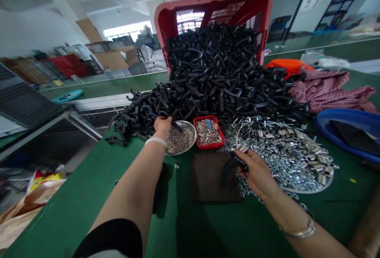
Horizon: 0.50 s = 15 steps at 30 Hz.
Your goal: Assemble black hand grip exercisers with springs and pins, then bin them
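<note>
My left hand (162,126) is closed around a black curved plastic handle (177,126), whose end reaches over a round metal dish (194,136) of small metal pins. In my right hand (257,171) is another black plastic handle (228,171), gripped near its top, with a coil spring (243,149) showing by the fingertips. This handle's lower end hangs over a dark square mat (204,183). Between the hands sits a red tray (209,146) of pins with a small blue piece (208,124) on top. Beside my right hand a wide round tray (319,190) holds springs and small metal rings.
Behind, a red crate (213,2) tips forward, spilling a large heap of black handles (208,76) onto the green table (89,202). At right are a blue basin (326,121) with a dark flat object, and a checked cloth (329,88). Loose rings lie around the tray.
</note>
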### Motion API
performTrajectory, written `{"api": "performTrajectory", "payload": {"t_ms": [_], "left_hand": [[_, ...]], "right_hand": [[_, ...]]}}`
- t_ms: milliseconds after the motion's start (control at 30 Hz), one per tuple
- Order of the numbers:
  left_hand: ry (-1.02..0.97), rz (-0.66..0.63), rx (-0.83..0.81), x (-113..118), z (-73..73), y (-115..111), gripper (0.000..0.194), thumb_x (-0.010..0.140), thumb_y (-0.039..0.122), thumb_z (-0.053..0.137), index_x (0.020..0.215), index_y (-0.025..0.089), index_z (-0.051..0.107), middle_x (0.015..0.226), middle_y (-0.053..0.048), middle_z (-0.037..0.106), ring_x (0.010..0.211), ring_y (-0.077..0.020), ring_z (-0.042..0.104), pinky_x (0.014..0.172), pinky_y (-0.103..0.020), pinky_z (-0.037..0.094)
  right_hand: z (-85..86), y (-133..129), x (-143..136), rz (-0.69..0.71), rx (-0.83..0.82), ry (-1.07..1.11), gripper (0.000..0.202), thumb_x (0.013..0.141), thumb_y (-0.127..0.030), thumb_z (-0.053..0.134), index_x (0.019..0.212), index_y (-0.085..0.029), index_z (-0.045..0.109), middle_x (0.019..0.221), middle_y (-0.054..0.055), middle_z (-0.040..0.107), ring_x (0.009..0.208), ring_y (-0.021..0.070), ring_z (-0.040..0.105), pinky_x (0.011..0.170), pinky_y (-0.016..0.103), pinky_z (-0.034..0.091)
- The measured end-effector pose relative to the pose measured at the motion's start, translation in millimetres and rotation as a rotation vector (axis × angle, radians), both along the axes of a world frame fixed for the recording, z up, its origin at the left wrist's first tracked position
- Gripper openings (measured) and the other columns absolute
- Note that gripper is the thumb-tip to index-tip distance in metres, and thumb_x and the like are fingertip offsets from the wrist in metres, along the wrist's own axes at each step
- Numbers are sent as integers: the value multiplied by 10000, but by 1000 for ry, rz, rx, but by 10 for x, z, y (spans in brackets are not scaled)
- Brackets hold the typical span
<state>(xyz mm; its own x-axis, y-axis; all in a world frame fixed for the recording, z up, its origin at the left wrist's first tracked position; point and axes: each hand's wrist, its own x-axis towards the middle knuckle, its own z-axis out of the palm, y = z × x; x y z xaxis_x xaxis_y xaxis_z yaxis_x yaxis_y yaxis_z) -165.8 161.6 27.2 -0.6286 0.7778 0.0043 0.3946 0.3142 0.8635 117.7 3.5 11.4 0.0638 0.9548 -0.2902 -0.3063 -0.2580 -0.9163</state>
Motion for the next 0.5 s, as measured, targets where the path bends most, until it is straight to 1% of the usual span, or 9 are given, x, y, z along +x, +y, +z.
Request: {"api": "performTrajectory", "payload": {"t_ms": [100,167,200,233,267,300,367,433,500], "left_hand": [[-148,-66,80,106,170,-67,184,798,239,444,921,136,534,685,-35,584,610,-125,570,583,-242,467],[-281,-154,108,238,273,-220,193,805,239,395,892,137,534,652,-23,558,543,-106,540,542,-232,463],[-366,-223,104,327,309,-333,194,802,261,397,862,138,534,629,-18,543,504,-100,520,507,-229,454],[-555,-325,105,430,332,-466,209,801,311,406,834,143,527,609,-12,521,467,-94,489,463,-223,430],[-724,-439,62,546,340,-613,253,789,389,428,801,152,517,588,-2,499,433,-88,457,413,-211,389],[-824,-541,-5,669,333,-766,316,766,471,463,781,159,508,575,8,484,402,-74,415,374,-194,336],[-868,-621,-62,913,285,-1054,444,714,609,493,762,168,493,531,38,438,356,-45,336,346,-169,263],[-808,-601,-27,1114,219,-1274,515,688,679,467,742,167,494,518,40,438,353,-43,334,350,-174,266],[-726,-594,2,1250,164,-1402,550,693,704,427,733,162,510,505,31,445,364,-52,360,355,-182,280]], "right_hand": [[10,40,-18,0,71,-27,333,659,-424,665,804,-184,485,666,-50,506,453,46,438,367,151,278],[33,91,-55,14,154,-79,311,677,-424,647,797,-193,477,649,-55,495,437,51,427,360,161,281],[52,119,-84,34,212,-129,299,687,-425,638,787,-198,472,634,-57,490,429,56,423,361,170,292],[77,145,-117,56,280,-192,289,694,-428,631,773,-203,469,619,-56,487,428,64,425,366,181,309],[108,165,-154,74,352,-261,279,700,-429,625,767,-206,470,610,-51,490,437,76,437,379,194,332],[141,178,-191,84,416,-326,272,704,-432,619,768,-210,476,609,-43,500,454,89,455,395,206,354],[206,179,-256,87,493,-422,266,713,-441,603,800,-215,493,624,-22,530,501,118,495,422,226,380],[245,154,-294,74,508,-464,276,726,-452,581,853,-220,504,640,-6,554,540,141,521,432,236,385],[245,118,-300,71,506,-499,281,737,-454,565,879,-221,501,647,2,565,564,155,534,441,244,385]]}}
